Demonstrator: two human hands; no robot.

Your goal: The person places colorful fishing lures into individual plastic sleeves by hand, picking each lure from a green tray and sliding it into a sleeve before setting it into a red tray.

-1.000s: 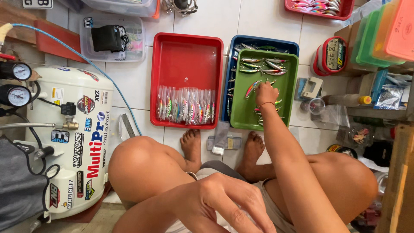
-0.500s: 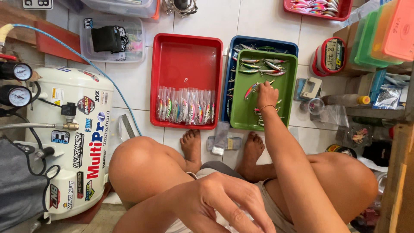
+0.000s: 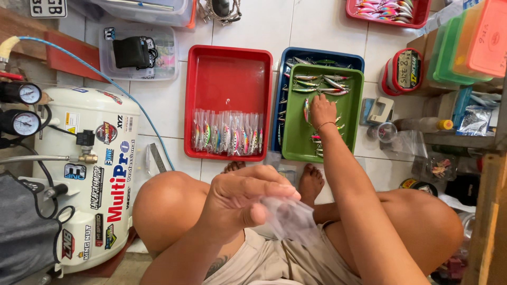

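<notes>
My right hand reaches into the green tray and pinches a colourful fishing lure, with several more lures lying around it. My left hand is raised over my lap and holds a small clear plastic bag between thumb and fingers. The green tray sits on top of a blue tray that also holds lures. To the left, a red tray carries a row of bagged lures along its near side.
A white air compressor with gauges and a blue hose stands at left. A clear bin with a black item sits behind it. Stacked coloured lids, a red tub and clutter fill the right; another red tray of lures lies far back.
My left hand has risen from my lap holding a clear plastic bag. My right hand has shifted slightly left in the green tray, turning the lure it holds.
</notes>
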